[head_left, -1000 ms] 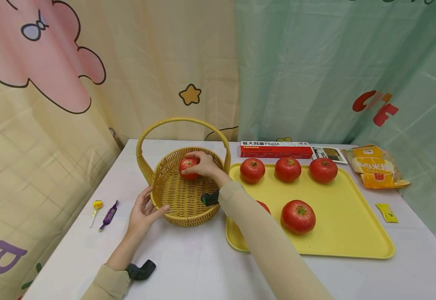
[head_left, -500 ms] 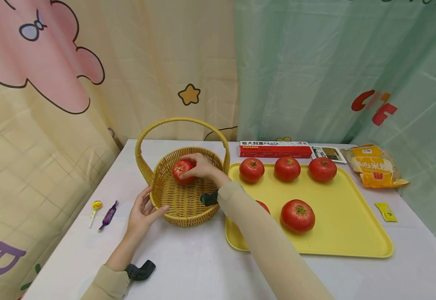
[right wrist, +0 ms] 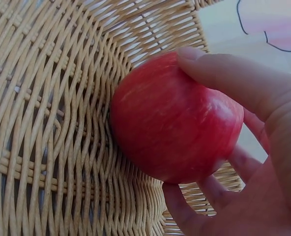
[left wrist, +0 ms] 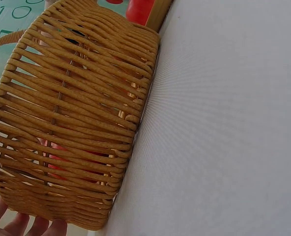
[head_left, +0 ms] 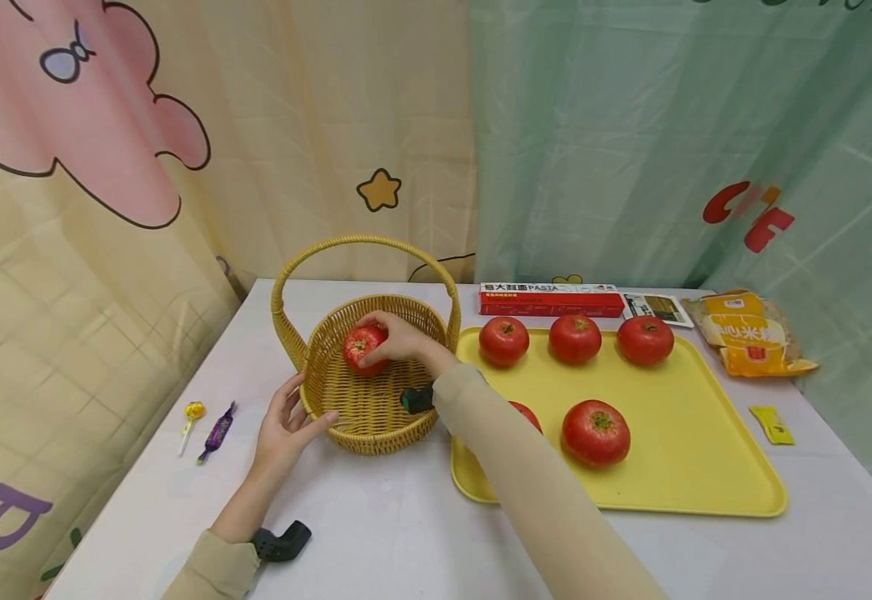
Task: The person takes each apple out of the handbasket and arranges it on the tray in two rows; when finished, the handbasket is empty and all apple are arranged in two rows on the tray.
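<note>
1. Head view: a white table [head_left: 376, 517] stands before cartoon-printed curtains, cream on the left and green on the right. On it sits a wicker basket [head_left: 364, 417] with an arched handle, and just beside that a yellow tray [head_left: 694, 467] carrying four fully visible red apples (a fifth is mostly hidden behind the right sleeve). A red pasta box [head_left: 552, 299] and a yellow packet [head_left: 751, 335] lie behind the tray, a small yellow sachet [head_left: 774, 424] to its right, and two wrapped sweets [head_left: 207, 425] well to the left of the basket. The right hand [head_left: 404, 340] reaches into the basket, its fingers curled round a red apple [head_left: 362, 347] low against the inner wall. The left hand [head_left: 286, 425] rests on the basket's near outer wall, fingers fairly straight, thumb along the rim.

2. Left wrist view: the basket's woven side [left wrist: 72, 123] fills the frame on the white table; fingertips [left wrist: 17, 225] touch its lower edge, and red shows through the weave.

3. Right wrist view: the right hand's fingers [right wrist: 234, 83] wrap the apple [right wrist: 175, 118], thumb beneath, with the apple touching the basket's wicker [right wrist: 47, 123].
</note>
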A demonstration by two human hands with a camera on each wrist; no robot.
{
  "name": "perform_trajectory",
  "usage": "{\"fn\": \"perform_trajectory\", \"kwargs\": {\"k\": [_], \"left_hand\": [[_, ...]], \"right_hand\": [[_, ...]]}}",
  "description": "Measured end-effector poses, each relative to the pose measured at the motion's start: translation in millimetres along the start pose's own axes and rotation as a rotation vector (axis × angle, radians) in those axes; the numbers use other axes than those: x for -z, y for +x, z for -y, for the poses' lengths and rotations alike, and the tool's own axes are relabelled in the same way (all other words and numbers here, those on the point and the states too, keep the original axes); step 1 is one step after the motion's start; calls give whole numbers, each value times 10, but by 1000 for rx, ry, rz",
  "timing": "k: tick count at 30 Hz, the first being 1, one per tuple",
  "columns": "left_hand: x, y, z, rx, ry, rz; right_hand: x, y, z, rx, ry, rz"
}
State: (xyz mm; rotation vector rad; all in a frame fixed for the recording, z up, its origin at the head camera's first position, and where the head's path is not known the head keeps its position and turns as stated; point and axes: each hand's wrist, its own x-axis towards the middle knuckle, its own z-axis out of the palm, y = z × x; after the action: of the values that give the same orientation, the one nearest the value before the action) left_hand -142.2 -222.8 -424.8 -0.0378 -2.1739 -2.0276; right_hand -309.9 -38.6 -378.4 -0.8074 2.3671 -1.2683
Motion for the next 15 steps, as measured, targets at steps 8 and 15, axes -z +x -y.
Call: {"fn": "perform_trajectory", "kwargs": {"k": [8, 15], "left_hand": [[-5, 0, 1, 3, -10, -1], [-7, -2, -1, 8, -1, -1]], "right_hand": [[-19, 6, 5, 9, -3, 8], [-29, 7, 13, 13, -18, 1]]}}
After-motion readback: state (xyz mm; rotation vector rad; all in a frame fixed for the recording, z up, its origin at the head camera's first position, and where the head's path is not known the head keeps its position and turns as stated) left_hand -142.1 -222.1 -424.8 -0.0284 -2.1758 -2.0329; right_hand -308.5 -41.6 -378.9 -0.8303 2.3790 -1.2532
